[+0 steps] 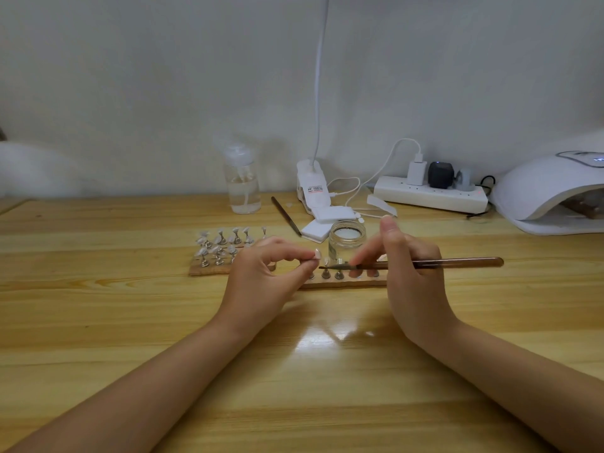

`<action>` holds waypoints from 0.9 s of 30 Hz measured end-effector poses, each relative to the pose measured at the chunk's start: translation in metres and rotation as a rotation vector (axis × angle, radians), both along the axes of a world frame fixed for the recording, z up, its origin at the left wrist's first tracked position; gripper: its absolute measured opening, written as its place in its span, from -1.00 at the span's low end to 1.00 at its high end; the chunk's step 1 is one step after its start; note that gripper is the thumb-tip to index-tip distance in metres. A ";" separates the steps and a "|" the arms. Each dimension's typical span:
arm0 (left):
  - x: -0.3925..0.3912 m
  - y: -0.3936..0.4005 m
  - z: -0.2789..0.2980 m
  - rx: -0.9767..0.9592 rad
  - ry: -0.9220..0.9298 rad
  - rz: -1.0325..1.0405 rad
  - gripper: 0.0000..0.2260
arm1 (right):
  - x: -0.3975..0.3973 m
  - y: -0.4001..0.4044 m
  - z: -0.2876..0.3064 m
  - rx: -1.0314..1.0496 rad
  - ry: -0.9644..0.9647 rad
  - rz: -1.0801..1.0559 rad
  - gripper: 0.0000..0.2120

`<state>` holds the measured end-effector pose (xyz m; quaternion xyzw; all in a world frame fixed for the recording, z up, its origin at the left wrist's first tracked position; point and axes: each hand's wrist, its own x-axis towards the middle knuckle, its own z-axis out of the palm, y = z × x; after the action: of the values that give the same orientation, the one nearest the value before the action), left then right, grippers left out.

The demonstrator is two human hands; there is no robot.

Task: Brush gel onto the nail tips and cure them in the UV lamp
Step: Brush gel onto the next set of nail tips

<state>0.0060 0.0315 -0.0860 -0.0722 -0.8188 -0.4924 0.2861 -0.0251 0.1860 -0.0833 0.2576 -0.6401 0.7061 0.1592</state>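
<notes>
My left hand (271, 269) pinches a small pale nail tip on its metal stand (316, 256); my right hand (405, 263) grips a long brown-handled gel brush (457, 263) lying level, its bristles pointing left, just right of the tip above the worktop (98, 322).

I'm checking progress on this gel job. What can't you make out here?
- UV lamp: cut off by the right edge, interior shadowed.
- Nail tip pinched by left hand: too small to show gel.
- Brush bristles: too fine.
- Stands behind right hand: hidden.
</notes>
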 end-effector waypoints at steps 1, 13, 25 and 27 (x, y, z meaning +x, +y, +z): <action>0.000 0.000 0.000 0.002 -0.003 0.001 -0.81 | 0.000 0.000 0.000 -0.006 0.002 -0.007 -0.57; 0.001 0.000 0.002 0.005 -0.014 0.003 -0.80 | -0.001 0.001 0.007 -0.014 0.002 -0.013 -0.58; 0.003 0.000 0.001 -0.007 0.013 0.009 -0.84 | -0.006 0.007 0.005 0.065 0.079 -0.045 -0.67; 0.002 0.000 0.001 -0.034 0.046 -0.001 -0.84 | -0.006 0.007 0.003 0.215 0.231 -0.072 -0.81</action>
<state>0.0084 0.0315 -0.0854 -0.0885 -0.8202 -0.4768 0.3035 -0.0315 0.1931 -0.0807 0.3294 -0.6982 0.5933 0.2284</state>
